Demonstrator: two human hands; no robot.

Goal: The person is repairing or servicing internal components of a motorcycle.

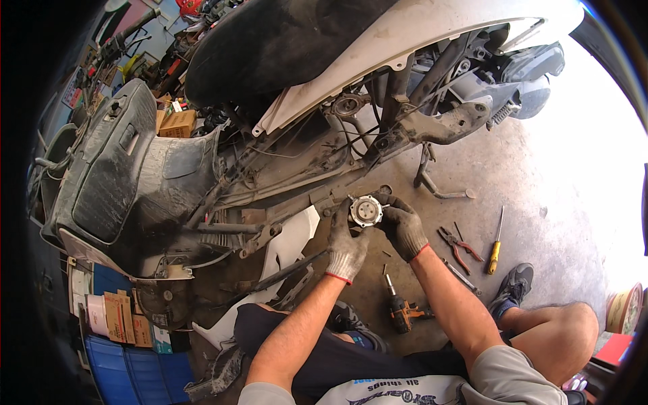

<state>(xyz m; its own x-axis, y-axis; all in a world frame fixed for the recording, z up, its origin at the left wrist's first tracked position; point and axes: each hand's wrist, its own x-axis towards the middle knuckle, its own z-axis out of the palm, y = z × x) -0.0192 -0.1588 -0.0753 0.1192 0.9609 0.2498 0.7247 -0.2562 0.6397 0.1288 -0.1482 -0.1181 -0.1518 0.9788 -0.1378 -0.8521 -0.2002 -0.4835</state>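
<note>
Between my two gloved hands is a small round metal housing (366, 211), silver, with lugs around its rim and small holes in its middle face. My left hand (346, 244) grips its left side, fingers curled and thumb underneath. From the right, my right hand (403, 226) closes on the opposite edge. Both gloves are grey, dark with grime, with red-trimmed cuffs. Just beyond the hands is the dirty metal frame (314, 199) of a partly stripped scooter. An orange and black cordless driver (403, 312) lies on the floor below my right wrist.
Red-handled pliers (462, 246), a yellow-handled screwdriver (495, 255) and a long metal wrench (462, 277) lie on the concrete at right. The scooter's black seat (270, 47) overhangs above. White body panels (287, 246) rest at left, near cardboard boxes (119, 317) and a blue container (135, 371).
</note>
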